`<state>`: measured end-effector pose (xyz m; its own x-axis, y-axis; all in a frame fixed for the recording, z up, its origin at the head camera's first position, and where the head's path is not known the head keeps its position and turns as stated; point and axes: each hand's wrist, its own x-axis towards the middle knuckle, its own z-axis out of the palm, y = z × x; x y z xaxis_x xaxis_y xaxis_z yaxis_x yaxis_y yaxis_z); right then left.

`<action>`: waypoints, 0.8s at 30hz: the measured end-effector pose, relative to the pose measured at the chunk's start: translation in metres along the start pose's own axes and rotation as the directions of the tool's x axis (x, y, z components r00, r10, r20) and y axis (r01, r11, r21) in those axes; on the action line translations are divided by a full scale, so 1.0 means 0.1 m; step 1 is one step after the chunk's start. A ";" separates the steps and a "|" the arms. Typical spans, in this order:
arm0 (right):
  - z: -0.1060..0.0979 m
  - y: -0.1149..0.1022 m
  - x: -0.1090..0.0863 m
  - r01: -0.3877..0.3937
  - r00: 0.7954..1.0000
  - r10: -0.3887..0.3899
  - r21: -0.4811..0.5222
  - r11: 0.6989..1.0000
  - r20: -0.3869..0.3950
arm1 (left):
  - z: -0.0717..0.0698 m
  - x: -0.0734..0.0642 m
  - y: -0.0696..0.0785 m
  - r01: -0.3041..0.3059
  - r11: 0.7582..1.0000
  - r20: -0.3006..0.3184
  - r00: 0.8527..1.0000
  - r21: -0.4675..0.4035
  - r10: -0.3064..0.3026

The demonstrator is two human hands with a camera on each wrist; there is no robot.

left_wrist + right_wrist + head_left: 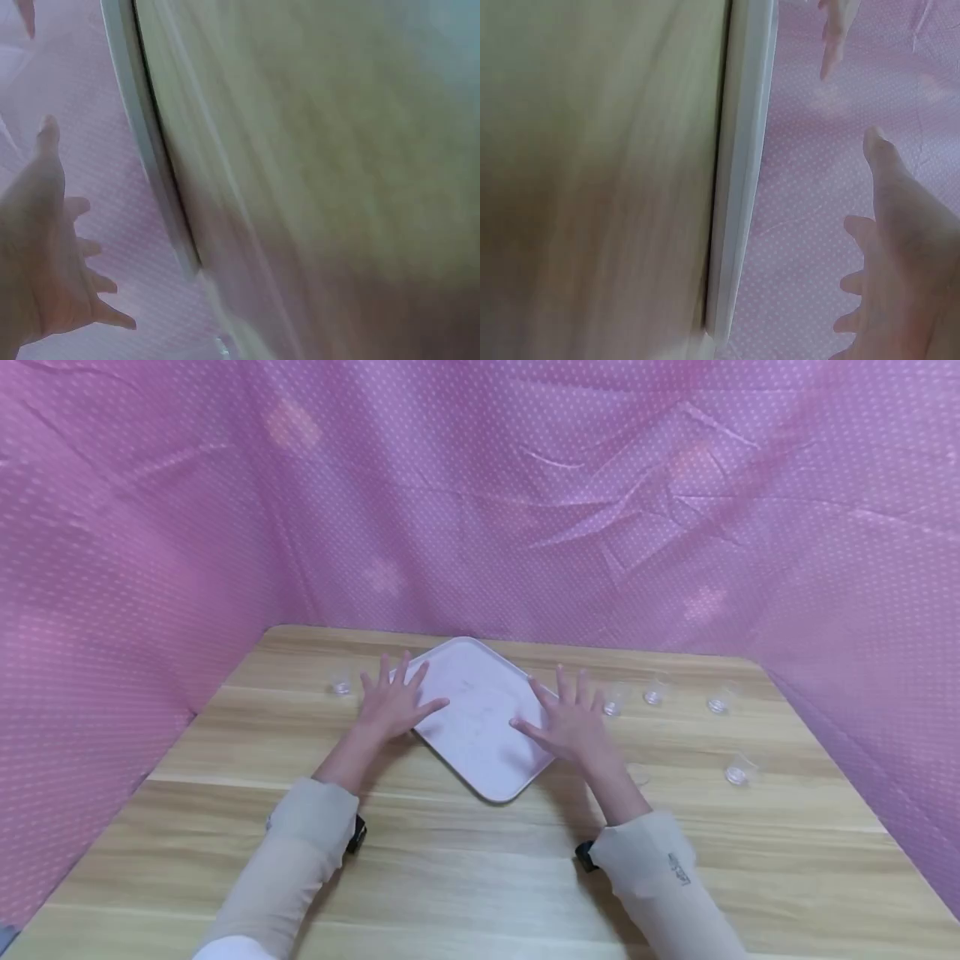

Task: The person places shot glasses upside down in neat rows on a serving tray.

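Observation:
A pale rectangular tray [480,727] lies turned cornerwise on the wooden table. Over its left corner my left hand [392,706] is held with fingers spread, holding nothing. My right hand [573,722] hovers likewise over the right corner, its fingers straight and apart. In the left wrist view, the left hand [49,247] shows beside the tray's rim [142,135], apart from it. The right wrist view has the right hand [907,255] above the tray's edge [742,165], also without contact.
One small clear cup [341,685] stands left of the left hand. Several similar cups are on the right, among them one near the right hand [612,703], a far one [718,702] and a nearer one [738,772]. Pink dotted cloth [480,527] surrounds the table [465,877].

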<state>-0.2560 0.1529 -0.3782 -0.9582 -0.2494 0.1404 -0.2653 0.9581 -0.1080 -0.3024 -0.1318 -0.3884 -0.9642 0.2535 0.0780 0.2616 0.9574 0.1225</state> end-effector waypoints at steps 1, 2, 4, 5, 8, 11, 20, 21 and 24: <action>0.00 -0.02 -0.01 0.001 1.000 -0.001 -0.005 1.000 -0.001 | 0.00 0.02 -0.03 -0.003 1.000 0.000 1.000 -0.013 0.003; 0.00 -0.04 -0.03 0.002 1.000 -0.002 -0.011 1.000 0.000 | 0.01 0.05 -0.06 -0.009 1.000 -0.002 1.000 -0.024 0.009; 0.01 -0.09 -0.07 0.004 1.000 -0.004 -0.013 1.000 0.007 | 0.02 0.10 -0.12 -0.020 0.999 -0.003 1.000 -0.042 0.020; 0.00 -0.12 -0.08 0.004 1.000 -0.004 -0.017 1.000 0.014 | 0.04 0.12 -0.16 -0.032 0.998 -0.009 0.999 -0.047 0.032; 0.01 -0.20 -0.14 0.010 1.000 -0.010 0.002 1.000 0.028 | 0.09 0.18 -0.29 -0.075 0.996 -0.022 0.997 -0.050 0.074; 0.03 -0.26 -0.18 0.024 0.999 -0.025 0.042 0.999 0.036 | 0.15 0.21 -0.41 -0.106 0.992 -0.007 0.994 -0.064 0.106; 0.12 -0.36 -0.33 0.055 0.997 -0.059 0.071 0.996 0.051 | 0.24 0.19 -0.54 -0.128 0.982 0.096 0.985 -0.137 0.142; 0.14 -0.36 -0.36 0.057 0.997 -0.061 0.076 0.995 0.055 | 0.25 0.18 -0.54 -0.130 0.982 0.105 0.984 -0.136 0.145; 0.20 -0.35 -0.42 0.057 0.994 -0.066 0.101 0.993 0.084 | 0.27 0.16 -0.54 -0.131 0.981 0.127 0.981 -0.141 0.149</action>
<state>-0.2082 0.1275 -0.3999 -0.9442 -0.3231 0.0638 -0.3293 0.9230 -0.1989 -0.3329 -0.1757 -0.4204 -0.9120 0.4090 -0.0306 0.3892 0.8866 0.2498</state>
